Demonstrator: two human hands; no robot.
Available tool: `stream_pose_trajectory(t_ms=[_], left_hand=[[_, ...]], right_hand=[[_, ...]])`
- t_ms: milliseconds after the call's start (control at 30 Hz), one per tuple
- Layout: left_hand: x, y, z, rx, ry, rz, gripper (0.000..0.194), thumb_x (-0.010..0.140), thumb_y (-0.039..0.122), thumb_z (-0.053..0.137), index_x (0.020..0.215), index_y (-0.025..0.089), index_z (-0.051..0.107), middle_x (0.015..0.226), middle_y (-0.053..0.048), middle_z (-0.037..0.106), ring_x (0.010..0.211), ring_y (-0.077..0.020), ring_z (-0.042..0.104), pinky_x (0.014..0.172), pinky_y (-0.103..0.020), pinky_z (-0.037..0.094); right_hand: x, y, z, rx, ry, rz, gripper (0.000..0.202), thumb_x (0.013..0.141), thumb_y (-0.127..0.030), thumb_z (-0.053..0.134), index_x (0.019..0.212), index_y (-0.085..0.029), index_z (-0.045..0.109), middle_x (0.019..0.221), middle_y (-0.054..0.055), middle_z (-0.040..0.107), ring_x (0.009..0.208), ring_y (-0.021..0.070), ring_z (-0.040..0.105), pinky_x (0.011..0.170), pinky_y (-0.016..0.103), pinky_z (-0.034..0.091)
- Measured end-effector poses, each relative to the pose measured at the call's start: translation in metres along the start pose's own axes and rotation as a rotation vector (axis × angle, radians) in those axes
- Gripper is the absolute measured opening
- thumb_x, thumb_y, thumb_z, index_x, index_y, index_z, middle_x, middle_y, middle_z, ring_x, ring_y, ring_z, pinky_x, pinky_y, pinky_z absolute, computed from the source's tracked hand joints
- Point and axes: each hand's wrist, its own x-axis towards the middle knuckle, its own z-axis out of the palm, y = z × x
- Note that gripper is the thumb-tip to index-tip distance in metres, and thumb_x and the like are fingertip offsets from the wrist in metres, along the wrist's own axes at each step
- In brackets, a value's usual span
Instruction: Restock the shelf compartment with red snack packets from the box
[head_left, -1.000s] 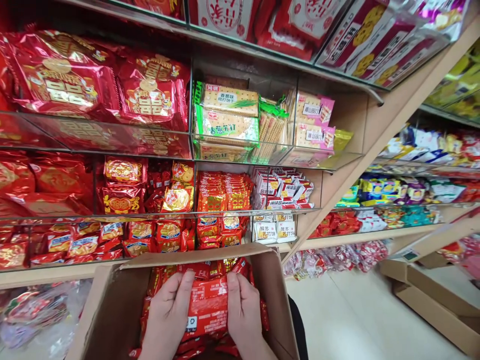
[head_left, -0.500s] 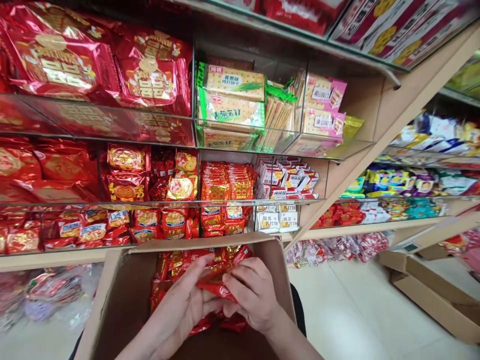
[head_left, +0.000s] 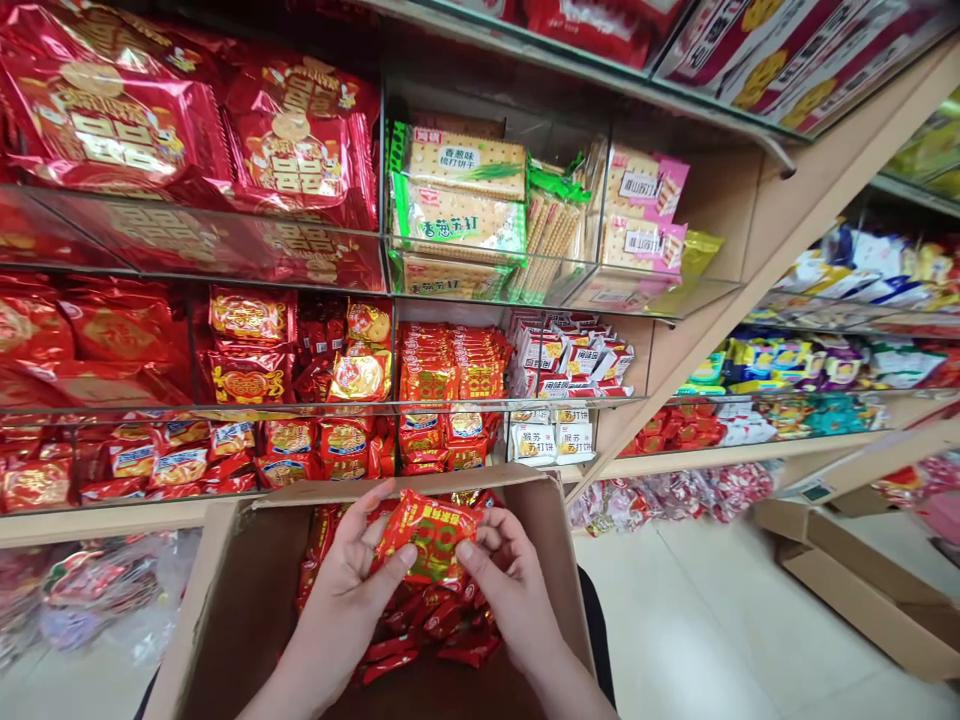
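Observation:
Between my two hands is a red snack packet with gold-green print, its face turned up toward me. My left hand is closed on its left side, thumb on top. My right hand pinches its right side, thumb on the front. Both hands are over an open cardboard box. Inside the box lie several loose red packets of similar look, partly hidden by my hands. Similar red packets stand in rows on the shelf straight ahead.
Glass-fronted shelves hold large red packs, green-edged crackers and small white packets. A slanted wooden panel rises at the right. Another cardboard box lies on the tiled floor. Bagged goods sit under the lower left shelf.
Both hands have turned the red packet upright so that its printed face shows. The thumbs now lie on its front, and more loose packets show below.

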Motion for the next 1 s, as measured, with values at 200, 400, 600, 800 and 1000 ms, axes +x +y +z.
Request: stream_pose_trajectory(t_ms=[200, 400, 600, 800, 1000], left_hand=[[0.006, -0.005, -0.012, 0.166, -0.059, 0.04, 0.056, 0.068, 0.03, 0.065, 0.117, 0.028, 0.038, 0.126, -0.007, 0.052, 0.125, -0.0251, 0.037, 0.089, -0.031, 0.048], [0.01, -0.001, -0.014, 0.196, -0.09, 0.014, 0.054, 0.067, 0.029, 0.066, 0.115, 0.027, 0.042, 0.125, -0.007, 0.054, 0.115, -0.0257, 0.049, 0.087, -0.034, 0.049], [0.0, -0.013, 0.005, -0.126, 0.038, -0.097, 0.055, 0.066, 0.031, 0.066, 0.115, 0.03, 0.039, 0.102, 0.0, 0.067, 0.095, -0.0179, 0.061, 0.081, -0.03, 0.052], [0.0, -0.033, -0.016, 0.396, -0.092, -0.05, 0.034, 0.072, 0.04, 0.057, 0.102, 0.027, 0.049, 0.095, -0.003, 0.068, 0.09, -0.0212, 0.061, 0.08, -0.034, 0.05], [0.002, -0.037, -0.033, 1.004, -0.337, 0.118, 0.024, 0.078, 0.039, 0.046, 0.101, 0.033, 0.052, 0.093, 0.0, 0.069, 0.083, -0.0184, 0.064, 0.073, -0.026, 0.049]], right_hand=[[0.001, 0.0, -0.009, 0.173, -0.072, 0.065, 0.03, 0.065, -0.028, 0.071, 0.086, -0.022, 0.051, 0.072, -0.005, 0.052, 0.065, 0.0082, 0.05, 0.059, 0.02, 0.041], [0.003, 0.006, -0.012, 0.258, 0.02, 0.151, 0.032, 0.058, -0.028, 0.075, 0.068, -0.02, 0.046, 0.066, -0.006, 0.052, 0.057, 0.0075, 0.05, 0.054, 0.021, 0.041], [-0.002, 0.023, 0.001, 0.411, 0.071, 0.195, 0.033, 0.058, -0.032, 0.074, 0.072, -0.023, 0.045, 0.063, -0.007, 0.052, 0.053, 0.0071, 0.048, 0.052, 0.02, 0.04], [-0.001, 0.014, -0.011, -0.34, 0.036, -0.106, 0.036, 0.066, -0.023, 0.066, 0.098, -0.022, 0.051, 0.099, 0.003, 0.058, 0.092, 0.0163, 0.054, 0.084, 0.031, 0.042], [-0.001, -0.021, -0.018, -1.059, -0.451, -0.409, 0.024, 0.075, -0.017, 0.057, 0.097, -0.025, 0.059, 0.089, 0.002, 0.063, 0.086, 0.0169, 0.054, 0.078, 0.029, 0.042]])
